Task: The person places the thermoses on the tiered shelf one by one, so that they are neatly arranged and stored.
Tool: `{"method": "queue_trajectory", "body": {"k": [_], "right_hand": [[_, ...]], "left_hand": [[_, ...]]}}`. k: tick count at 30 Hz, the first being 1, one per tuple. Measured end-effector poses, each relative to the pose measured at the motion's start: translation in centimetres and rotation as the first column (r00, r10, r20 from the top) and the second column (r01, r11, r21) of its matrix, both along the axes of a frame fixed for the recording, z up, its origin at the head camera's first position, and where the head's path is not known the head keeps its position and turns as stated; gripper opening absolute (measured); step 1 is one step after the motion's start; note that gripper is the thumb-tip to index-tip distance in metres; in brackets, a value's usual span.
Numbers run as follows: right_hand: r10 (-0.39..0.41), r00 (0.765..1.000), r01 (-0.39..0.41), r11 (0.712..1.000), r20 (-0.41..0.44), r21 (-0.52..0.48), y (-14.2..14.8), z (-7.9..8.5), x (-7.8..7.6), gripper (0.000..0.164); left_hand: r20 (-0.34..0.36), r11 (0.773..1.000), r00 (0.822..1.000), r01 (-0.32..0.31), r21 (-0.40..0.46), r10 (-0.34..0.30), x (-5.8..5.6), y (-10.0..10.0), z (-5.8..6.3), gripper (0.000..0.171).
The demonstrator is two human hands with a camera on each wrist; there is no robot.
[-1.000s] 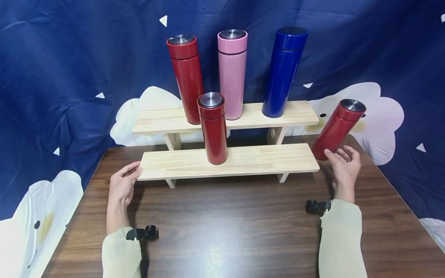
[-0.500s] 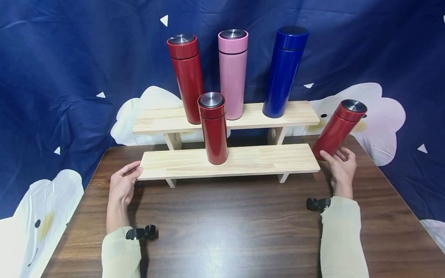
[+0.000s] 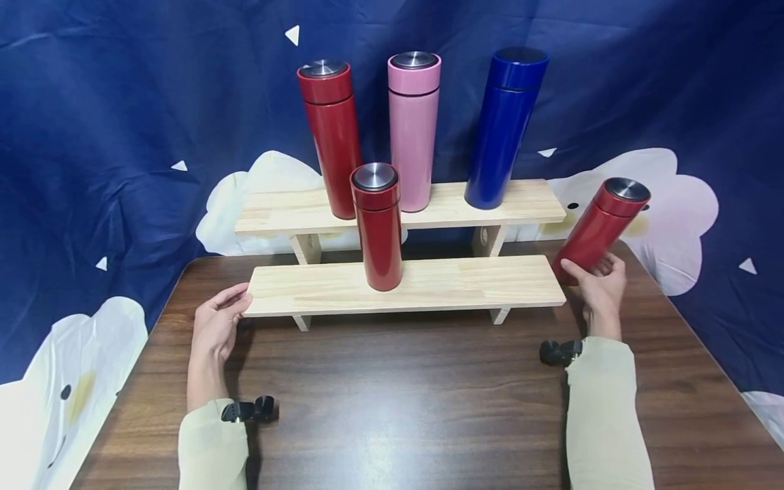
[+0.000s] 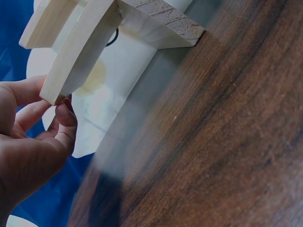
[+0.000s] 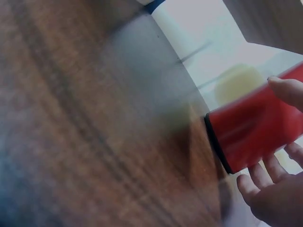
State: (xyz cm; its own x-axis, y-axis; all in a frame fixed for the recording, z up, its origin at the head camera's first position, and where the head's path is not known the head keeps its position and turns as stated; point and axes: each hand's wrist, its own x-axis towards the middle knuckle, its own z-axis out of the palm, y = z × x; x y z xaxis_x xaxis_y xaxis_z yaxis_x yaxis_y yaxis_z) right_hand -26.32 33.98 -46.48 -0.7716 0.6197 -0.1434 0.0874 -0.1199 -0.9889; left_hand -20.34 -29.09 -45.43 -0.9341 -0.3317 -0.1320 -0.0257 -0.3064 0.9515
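Note:
At the left end of the low front wooden shelf (image 3: 318,282), my left hand (image 3: 211,330) pinches the board's corner. The left wrist view has the thumb (image 4: 65,118) under the board end and the index finger above it. My right hand (image 3: 603,292) is around the lower part of a red thermos bottle (image 3: 603,218) at the shelf's right end. In the right wrist view, thumb and fingers lie on opposite sides of this red body, its dark base (image 5: 218,144) near the tabletop. Another red thermos (image 3: 381,238) stands upright on the front shelf.
Behind is a higher wooden shelf (image 3: 533,197) bearing a red thermos (image 3: 333,143), a pink one (image 3: 414,136) and a blue one (image 3: 505,136). Both shelves stand on a brown wooden table (image 3: 392,401). A dark blue patterned cloth (image 3: 122,102) hangs at the back.
My right hand has shifted slightly left and forward, its thumb coming onto the front of the right-hand red thermos. The left hand stays on the shelf corner.

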Motion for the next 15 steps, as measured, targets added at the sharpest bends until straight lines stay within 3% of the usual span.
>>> {"method": "queue_trajectory", "body": {"k": [8, 15], "right_hand": [[0.035, 0.998, -0.040, 0.995, 0.056, 0.087, 0.12, 0.13, -0.53, 0.087], [0.038, 0.995, -0.047, 0.994, 0.091, 0.098, 0.23, -0.33, -0.79, 0.086]], "left_hand": [[0.006, 1.000, 1.000, -0.008, 0.000, 0.008, -0.04, -0.01, 0.08, 0.022], [0.001, 1.000, 1.000, -0.002, -0.002, 0.002, -0.04, 0.00, 0.05, 0.022]]}}
